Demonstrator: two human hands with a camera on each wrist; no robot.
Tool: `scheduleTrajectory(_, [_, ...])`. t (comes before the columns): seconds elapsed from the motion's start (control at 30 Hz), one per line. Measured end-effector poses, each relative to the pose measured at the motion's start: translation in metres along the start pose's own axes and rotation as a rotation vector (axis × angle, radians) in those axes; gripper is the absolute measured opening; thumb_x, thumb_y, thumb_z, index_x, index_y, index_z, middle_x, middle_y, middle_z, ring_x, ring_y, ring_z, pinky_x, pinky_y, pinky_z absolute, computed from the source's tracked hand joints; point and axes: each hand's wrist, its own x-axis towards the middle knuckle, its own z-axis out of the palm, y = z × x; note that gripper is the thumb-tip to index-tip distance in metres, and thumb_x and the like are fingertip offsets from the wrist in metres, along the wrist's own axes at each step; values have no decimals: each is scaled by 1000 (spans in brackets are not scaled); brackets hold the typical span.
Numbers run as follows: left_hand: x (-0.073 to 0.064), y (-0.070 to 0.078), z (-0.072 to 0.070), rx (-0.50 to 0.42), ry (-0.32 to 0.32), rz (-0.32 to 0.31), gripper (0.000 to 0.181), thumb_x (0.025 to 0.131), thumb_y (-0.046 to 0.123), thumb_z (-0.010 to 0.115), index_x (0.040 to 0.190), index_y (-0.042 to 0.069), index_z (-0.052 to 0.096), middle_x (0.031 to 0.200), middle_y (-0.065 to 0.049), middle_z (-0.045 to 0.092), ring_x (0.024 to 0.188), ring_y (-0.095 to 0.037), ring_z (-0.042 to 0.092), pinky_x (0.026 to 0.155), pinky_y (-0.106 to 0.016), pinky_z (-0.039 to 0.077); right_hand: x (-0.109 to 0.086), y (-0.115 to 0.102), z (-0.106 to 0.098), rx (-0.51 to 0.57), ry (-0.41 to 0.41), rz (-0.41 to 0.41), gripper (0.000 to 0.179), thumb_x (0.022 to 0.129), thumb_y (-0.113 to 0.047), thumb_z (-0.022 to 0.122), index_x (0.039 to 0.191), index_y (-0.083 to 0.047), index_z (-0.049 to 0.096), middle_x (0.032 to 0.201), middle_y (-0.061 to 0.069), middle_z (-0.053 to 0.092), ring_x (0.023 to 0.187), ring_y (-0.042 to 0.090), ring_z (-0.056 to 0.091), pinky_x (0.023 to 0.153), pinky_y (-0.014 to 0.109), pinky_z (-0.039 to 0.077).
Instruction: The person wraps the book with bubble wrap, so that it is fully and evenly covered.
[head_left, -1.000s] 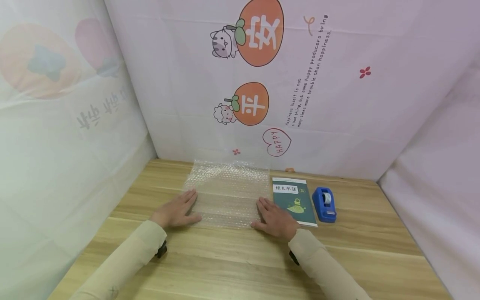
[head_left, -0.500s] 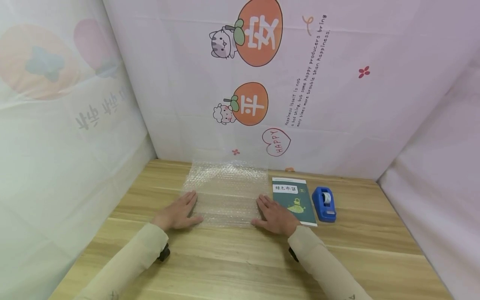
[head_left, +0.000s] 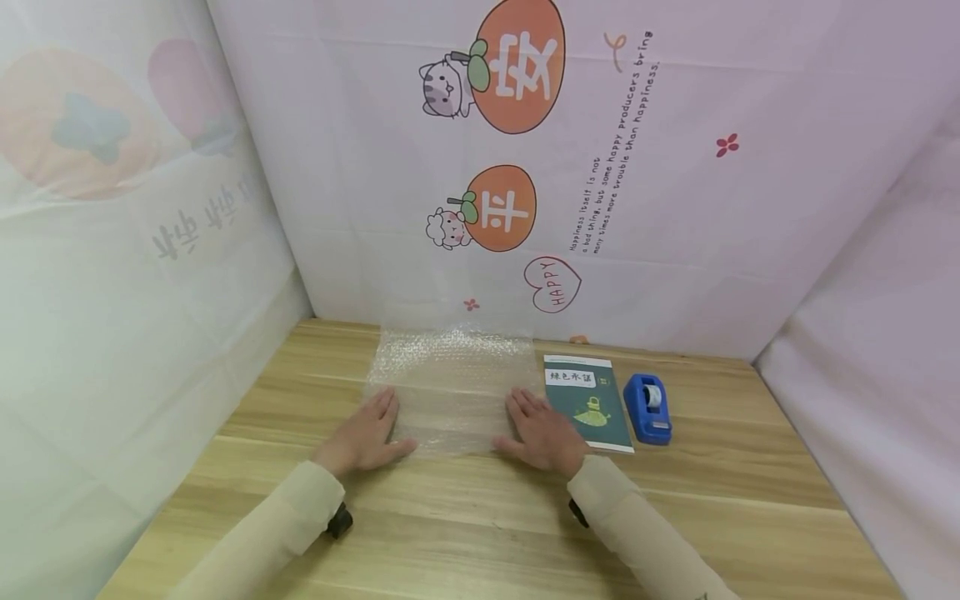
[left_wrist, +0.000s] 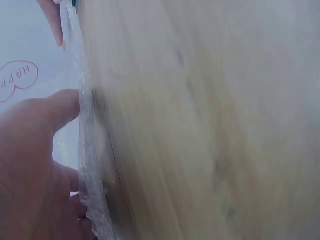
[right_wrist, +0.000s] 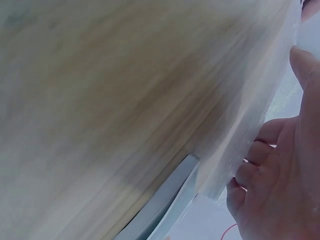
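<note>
A clear sheet of bubble wrap (head_left: 453, 367) lies flat on the wooden table, its far edge close to the back cloth. My left hand (head_left: 367, 437) rests on its near left part, fingers straight and thumb spread inward. On the near right part my right hand (head_left: 543, 433) lies the same way, palm down. In the left wrist view the thumb and fingers of the left hand (left_wrist: 30, 150) touch the bubble wrap (left_wrist: 87, 140). The right wrist view has the fingertips of the right hand (right_wrist: 285, 155) on the sheet (right_wrist: 240, 130).
Beside the right hand lies a green book (head_left: 588, 404) with a white label. Right of it stands a blue tape dispenser (head_left: 649, 408) with a roll of tape. Printed white cloth (head_left: 675, 275) hangs behind the wooden table (head_left: 450, 533) and along both sides.
Both hands have shifted slightly inward, the left one also a little nearer to me. The sheet has moved slightly left. Book and tape dispenser have stayed where they were.
</note>
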Motion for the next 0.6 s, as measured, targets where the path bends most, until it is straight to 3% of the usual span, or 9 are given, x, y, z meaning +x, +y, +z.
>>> scheduleTrajectory(0.6, [-2,37,16,-1,24,-123,92,106,53,55,158,-17,27,170,-36,19,161,-49,20,133,-58,23,4,-17,8,-16,45,-15,86,107,-59,49,160,9,36,170,28,32,159,43,32,131,54,31])
